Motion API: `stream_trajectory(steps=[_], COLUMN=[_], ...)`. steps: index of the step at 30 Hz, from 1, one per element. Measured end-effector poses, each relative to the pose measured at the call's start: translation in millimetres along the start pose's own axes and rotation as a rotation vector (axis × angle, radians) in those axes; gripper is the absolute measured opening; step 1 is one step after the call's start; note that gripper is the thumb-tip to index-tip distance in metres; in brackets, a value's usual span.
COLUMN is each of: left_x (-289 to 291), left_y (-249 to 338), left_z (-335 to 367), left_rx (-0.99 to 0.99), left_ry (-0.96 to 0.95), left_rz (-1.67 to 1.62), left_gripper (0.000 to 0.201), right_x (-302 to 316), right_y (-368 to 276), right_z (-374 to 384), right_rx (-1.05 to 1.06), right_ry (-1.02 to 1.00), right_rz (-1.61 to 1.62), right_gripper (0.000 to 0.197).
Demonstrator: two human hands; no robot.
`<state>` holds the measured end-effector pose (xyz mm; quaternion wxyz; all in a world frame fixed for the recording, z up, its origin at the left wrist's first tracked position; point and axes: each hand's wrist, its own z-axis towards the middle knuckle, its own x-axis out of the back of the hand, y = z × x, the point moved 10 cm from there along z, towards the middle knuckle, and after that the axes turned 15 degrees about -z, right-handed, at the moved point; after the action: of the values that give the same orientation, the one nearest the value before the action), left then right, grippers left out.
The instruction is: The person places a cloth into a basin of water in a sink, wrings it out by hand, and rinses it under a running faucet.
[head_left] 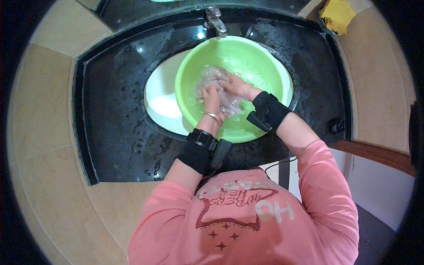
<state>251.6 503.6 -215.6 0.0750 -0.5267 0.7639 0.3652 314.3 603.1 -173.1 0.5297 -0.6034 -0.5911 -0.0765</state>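
Observation:
A light green basin (186, 102) with water in it rests over the white oval sink (160, 101). Inside it, a pale pinkish wet cloth (232, 102) lies bunched in rippling water. My left hand (211, 100) grips the cloth from the near side, a bangle on its wrist. From the right, my right hand (238, 86) has its fingers curled into the same bundle. Water and folds partly cover the fingertips of both hands. Black bands wrap both forearms, just behind the wrists.
A chrome faucet (215, 22) stands at the basin's far rim. Water drops dot the black countertop (117, 101). A yellow cloth or packet (337, 17) sits at the far right corner, and a small dark bundle (336, 126) lies near the right edge. Tiled walls flank the counter.

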Motion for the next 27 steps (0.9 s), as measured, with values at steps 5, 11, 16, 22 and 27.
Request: stream_trajectory(steps=[5, 11, 16, 22, 27], left_x=[-14, -44, -47, -29, -8], left_y=[3, 16, 25, 54, 77], left_z=[17, 11, 11, -10, -13], left_rx=[0.192, 0.136, 0.006, -0.286, -0.431], left_ry=[-0.263, -0.568, -0.561, -0.172, 0.038], left_rz=[-0.319, -0.464, -0.393, 0.033, 0.270], left_gripper=[0.069, 0.058, 0.047, 0.038, 0.034], right_x=[8, 39, 47, 41, 51], right_y=[-67, -110, -115, -101, -76], right_z=[-31, -71, -72, -44, -20], right_rx=[0.179, 0.334, 0.314, 0.279, 0.198], right_ry=[0.039, 0.281, 0.421, 0.367, 0.370], right_rz=[0.427, 0.211, -0.157, -0.403, -0.495], right_gripper=[0.042, 0.032, 0.028, 0.030, 0.031])
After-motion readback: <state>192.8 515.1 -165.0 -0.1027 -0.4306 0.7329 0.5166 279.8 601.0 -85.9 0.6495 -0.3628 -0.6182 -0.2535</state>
